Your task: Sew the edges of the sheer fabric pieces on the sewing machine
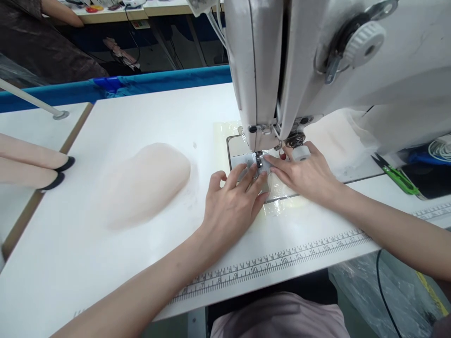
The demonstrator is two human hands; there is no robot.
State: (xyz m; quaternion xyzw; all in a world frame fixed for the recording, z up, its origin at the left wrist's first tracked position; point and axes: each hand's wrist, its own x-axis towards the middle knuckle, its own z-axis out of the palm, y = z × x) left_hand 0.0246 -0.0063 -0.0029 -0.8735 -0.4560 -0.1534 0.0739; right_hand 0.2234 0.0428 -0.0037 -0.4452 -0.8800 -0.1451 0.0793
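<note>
My left hand (230,202) rests on the sewing machine's bed just left of the needle area, fingers stretched and spread, with the fingertips by the metal needle plate (237,159). From the other side my right hand (305,171) reaches in, its index finger and thumb close together beside the presser foot (259,159). Whether anything thin, such as thread, lies between those fingertips is too small to make out. A small red spot shows by the right fingers. Pale sheer fabric (334,141) lies behind the right hand, under the machine arm.
The sewing machine head (260,70) looms over both hands. A smooth beige cup-shaped piece (151,183) lies on the white table (116,263). Green thread snips (400,178) sit at the right, near a dark phone-like slab (431,178). Two beige dark-tipped forms (31,162) jut in from the left. Another person's arm (61,13) shows beyond.
</note>
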